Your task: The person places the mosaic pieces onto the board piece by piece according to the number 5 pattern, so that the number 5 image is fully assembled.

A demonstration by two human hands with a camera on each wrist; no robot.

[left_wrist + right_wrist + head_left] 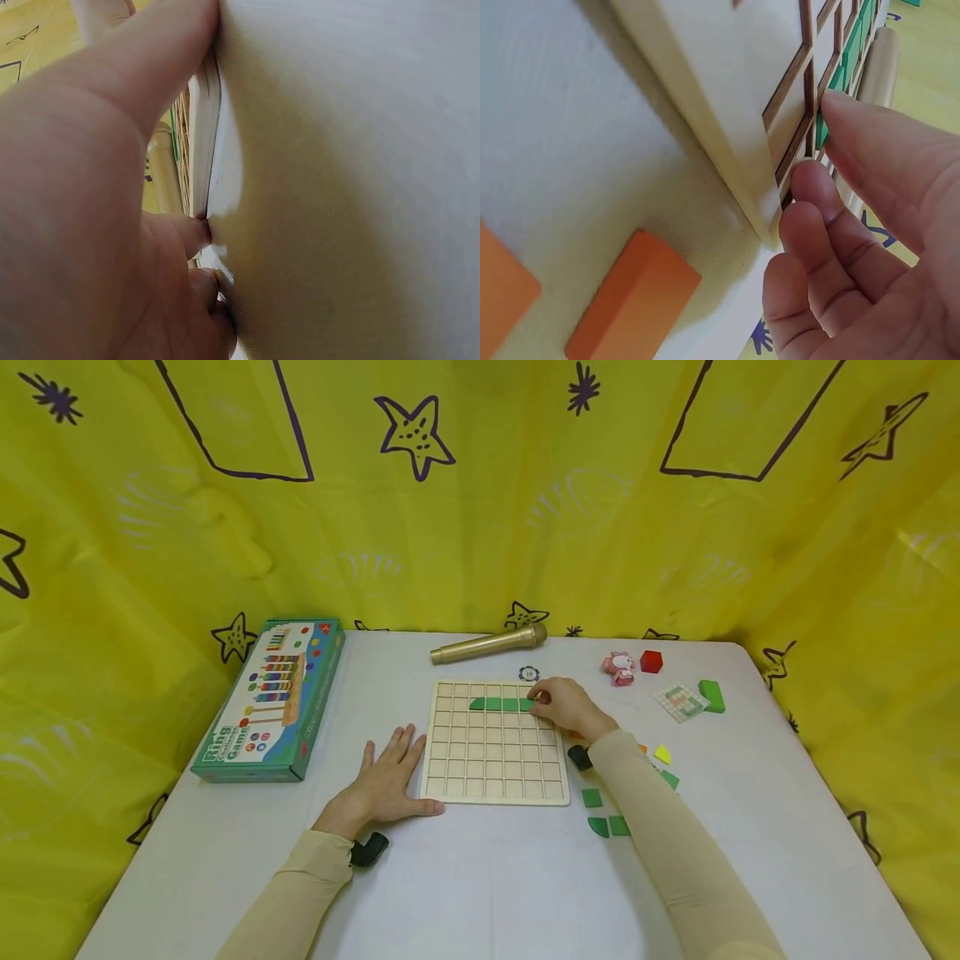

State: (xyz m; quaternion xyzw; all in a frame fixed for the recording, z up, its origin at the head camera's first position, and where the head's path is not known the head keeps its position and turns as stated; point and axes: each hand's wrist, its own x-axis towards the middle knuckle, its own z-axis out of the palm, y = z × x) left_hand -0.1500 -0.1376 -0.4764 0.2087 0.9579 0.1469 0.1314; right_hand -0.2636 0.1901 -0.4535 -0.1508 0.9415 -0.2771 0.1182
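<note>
A pale wooden board (495, 767) with a grid of square cells lies on the table. Green tiles (491, 704) sit in a row across its upper part, the leftmost with a curved corner. At the right end of that row, my right hand (566, 706) pinches a green tile (821, 130) between thumb and fingers; the fingers partly cover it. My left hand (386, 785) lies with fingers spread along the board's left edge, its thumb near the lower left corner. In the left wrist view, the fingertips (196, 231) touch the board's side (204, 142).
Loose green tiles (592, 797), a yellow piece (662, 754) and orange pieces (634, 300) lie right of the board. Behind are a gold microphone (487, 647), a round chip (528, 673), a pink figurine (619, 668), a red cube (651, 661), a pattern card (680, 702), a green block (712, 696); left, a game box (273, 702).
</note>
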